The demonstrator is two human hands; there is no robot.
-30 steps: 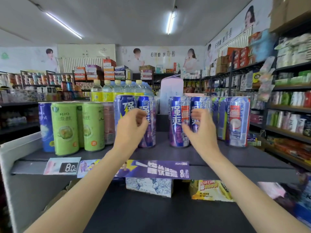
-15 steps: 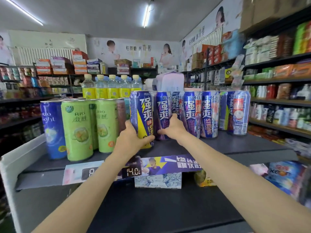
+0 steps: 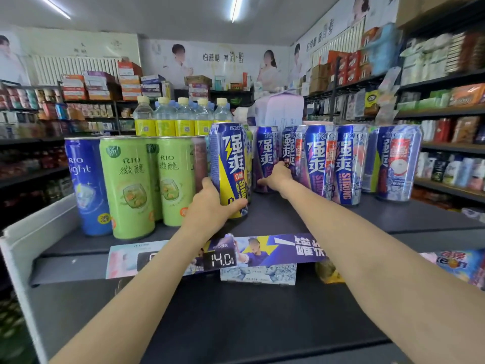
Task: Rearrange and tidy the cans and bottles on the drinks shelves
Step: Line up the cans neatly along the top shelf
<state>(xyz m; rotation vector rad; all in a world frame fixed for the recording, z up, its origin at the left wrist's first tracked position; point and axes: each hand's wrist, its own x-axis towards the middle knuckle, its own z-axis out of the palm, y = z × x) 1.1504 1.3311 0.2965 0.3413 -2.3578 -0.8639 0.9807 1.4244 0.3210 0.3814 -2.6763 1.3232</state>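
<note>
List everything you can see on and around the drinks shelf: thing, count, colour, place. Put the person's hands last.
RIO Light can: one, blue, far left of shelf.
RIO green cans: at least two in front, green, right of the blue can.
Yellow-label bottles: five visible, clear, behind the cans.
Blue-and-yellow can: one, in the left hand.
Blue-purple cans: several, centre to right.
Price tag: one, reads 14.0, shelf edge.
Left hand: gripping the can's base.
Right hand: on a purple can.
</note>
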